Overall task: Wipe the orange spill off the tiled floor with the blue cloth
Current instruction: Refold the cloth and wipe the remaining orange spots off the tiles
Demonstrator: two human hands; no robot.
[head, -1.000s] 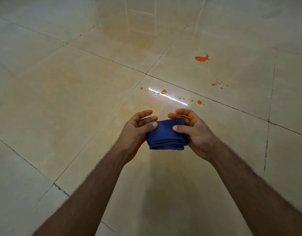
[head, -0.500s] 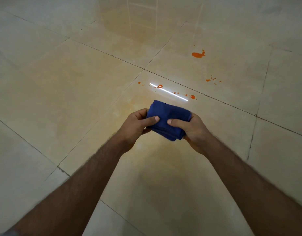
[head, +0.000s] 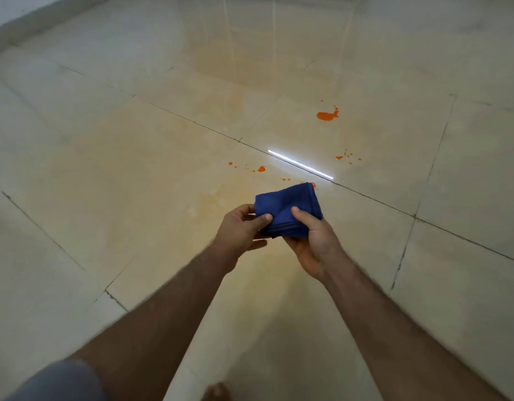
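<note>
A folded blue cloth (head: 287,202) is held above the floor between both hands. My left hand (head: 240,230) pinches its left edge with thumb on top. My right hand (head: 311,238) grips its lower right side, thumb pressing the top. Orange spill marks lie on the beige tiled floor (head: 105,169) beyond the cloth: a larger blot (head: 326,114) far right, a cluster of small drops (head: 347,156), a drop with specks (head: 261,169) to the left, and a drop (head: 313,185) peeking out just past the cloth's far corner.
A bright white light reflection (head: 300,164) streaks across a dark grout line. The base of a wall (head: 6,33) runs along the top left. A grey sleeve (head: 56,380) and part of a bare foot (head: 216,392) show at the bottom edge.
The cloth has tilted and shifted right in my hands. The view has moved so the spill sits further right and a wall edge shows at top left.
</note>
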